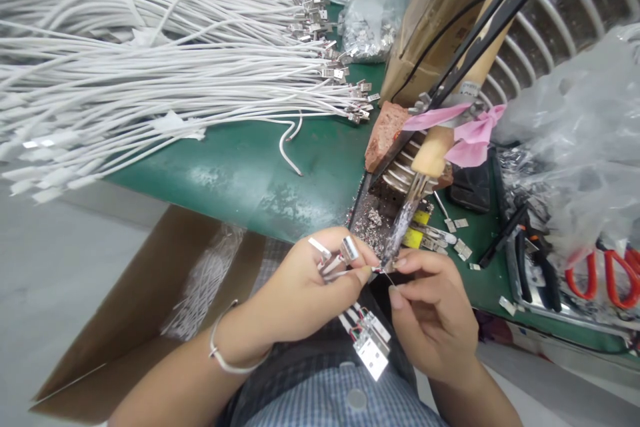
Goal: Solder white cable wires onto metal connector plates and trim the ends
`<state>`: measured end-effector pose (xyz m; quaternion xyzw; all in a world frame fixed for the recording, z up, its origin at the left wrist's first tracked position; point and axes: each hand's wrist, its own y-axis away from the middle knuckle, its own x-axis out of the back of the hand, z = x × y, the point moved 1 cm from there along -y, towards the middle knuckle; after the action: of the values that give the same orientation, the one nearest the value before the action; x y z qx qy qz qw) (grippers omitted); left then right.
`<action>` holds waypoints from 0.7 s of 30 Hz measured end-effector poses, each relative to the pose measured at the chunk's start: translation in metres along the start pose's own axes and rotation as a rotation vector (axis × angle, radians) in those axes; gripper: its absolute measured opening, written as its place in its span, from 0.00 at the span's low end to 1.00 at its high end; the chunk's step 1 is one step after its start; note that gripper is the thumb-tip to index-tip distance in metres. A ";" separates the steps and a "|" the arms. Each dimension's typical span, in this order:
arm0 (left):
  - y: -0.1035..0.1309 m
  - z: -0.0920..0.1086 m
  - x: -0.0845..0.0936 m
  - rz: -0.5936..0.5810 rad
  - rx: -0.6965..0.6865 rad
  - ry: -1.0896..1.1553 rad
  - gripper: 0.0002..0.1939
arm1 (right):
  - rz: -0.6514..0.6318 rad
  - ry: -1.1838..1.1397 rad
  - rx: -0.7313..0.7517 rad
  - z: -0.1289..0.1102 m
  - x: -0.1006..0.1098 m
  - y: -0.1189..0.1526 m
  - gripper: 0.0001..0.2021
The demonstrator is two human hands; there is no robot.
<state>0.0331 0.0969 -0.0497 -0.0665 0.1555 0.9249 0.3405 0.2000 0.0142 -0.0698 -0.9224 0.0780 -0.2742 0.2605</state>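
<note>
My left hand [295, 290] is closed around several white USB cables. Bare metal USB plugs [373, 355] hang below its fingers, and others stick up above the knuckles. Between thumb and forefinger, one cable end with small coloured wires is pinched at the tip of a soldering iron [399, 235]. My right hand [437, 310] pinches a thin strand, apparently solder wire [389, 279], which reaches that same spot. The iron has a wooden handle with pink cloth [473, 140] tied on it and points down towards my fingertips. The exact contact point is too small to make out.
Bundles of white cables [200, 73] cover the green table's [240, 173] back left. A brick [385, 133] sits beside a residue-strewn tray [367, 213]. Pliers [537, 270], red-handled scissors [583, 277] and plastic bags [595, 127] lie right. A cardboard carton [130, 307] stands lower left.
</note>
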 end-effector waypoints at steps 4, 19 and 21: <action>0.000 0.002 0.001 0.002 0.008 0.015 0.08 | 0.004 0.003 0.006 0.000 -0.001 -0.001 0.09; 0.001 0.002 -0.001 0.004 0.054 0.035 0.09 | -0.009 0.016 0.038 -0.002 -0.004 -0.002 0.09; 0.002 0.001 -0.001 -0.007 0.077 0.012 0.09 | -0.018 0.016 0.040 -0.002 -0.004 -0.001 0.09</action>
<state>0.0322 0.0949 -0.0485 -0.0592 0.1928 0.9167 0.3450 0.1959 0.0155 -0.0696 -0.9155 0.0663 -0.2852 0.2759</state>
